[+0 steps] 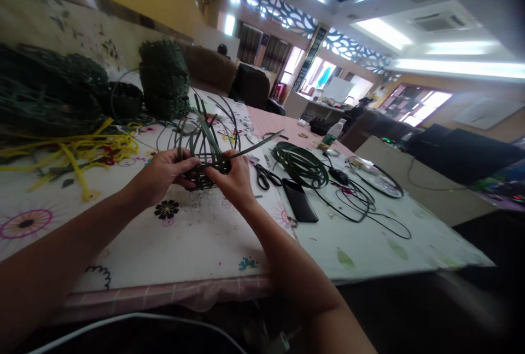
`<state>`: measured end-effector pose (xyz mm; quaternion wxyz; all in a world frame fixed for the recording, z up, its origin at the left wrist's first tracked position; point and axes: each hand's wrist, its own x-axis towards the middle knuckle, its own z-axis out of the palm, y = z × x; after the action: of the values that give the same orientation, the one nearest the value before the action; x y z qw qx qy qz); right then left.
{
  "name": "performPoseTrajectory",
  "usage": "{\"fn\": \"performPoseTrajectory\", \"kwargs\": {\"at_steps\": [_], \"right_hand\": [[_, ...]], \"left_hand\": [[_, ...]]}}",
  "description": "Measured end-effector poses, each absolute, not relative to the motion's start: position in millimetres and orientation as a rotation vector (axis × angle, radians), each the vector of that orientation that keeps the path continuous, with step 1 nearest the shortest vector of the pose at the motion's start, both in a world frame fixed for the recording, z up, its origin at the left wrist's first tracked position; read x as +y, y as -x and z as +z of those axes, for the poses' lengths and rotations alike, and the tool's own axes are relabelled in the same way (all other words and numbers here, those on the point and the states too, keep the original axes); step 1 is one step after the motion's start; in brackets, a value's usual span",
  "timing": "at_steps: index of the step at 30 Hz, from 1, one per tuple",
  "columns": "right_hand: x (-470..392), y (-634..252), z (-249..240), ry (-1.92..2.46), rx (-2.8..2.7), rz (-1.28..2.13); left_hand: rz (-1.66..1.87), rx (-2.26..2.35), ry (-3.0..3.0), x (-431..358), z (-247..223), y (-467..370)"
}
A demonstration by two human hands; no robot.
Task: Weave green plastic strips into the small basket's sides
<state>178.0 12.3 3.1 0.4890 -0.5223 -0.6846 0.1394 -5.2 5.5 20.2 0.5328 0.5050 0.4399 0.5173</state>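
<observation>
A partly woven basket (pixel 204 180) of dark green flat strips sits between my hands over the table, its loose strip ends standing up and fanning out. My left hand (pixel 166 173) pinches the basket's left edge between thumb and fingers. On the opposite edge, my right hand (pixel 235 176) is closed with the thumb laid across the weave. One strip (pixel 262 143) sticks out to the right above that hand. Black-handled scissors (pixel 266 176) lie just right of my right hand. Some fingertips are hidden behind the weave.
Stacked dark green woven baskets (pixel 164 80) stand at the back left, with yellow strips (pixel 77 162) before them. To the right lie a coil of green strip (pixel 299 162), a black phone (pixel 300 201), a computer mouse (pixel 338 175) and looped cable. A bottle (pixel 333 134) stands farther back.
</observation>
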Motion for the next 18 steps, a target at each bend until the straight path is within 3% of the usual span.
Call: {"fn": "performPoseTrajectory", "kwargs": {"at_steps": [18], "right_hand": [[10.0,-188.9,-1.5,1.047,-1.482,0.608]], "left_hand": [[1.235,1.143,-1.215,-0.9,24.0,-1.9]]}}
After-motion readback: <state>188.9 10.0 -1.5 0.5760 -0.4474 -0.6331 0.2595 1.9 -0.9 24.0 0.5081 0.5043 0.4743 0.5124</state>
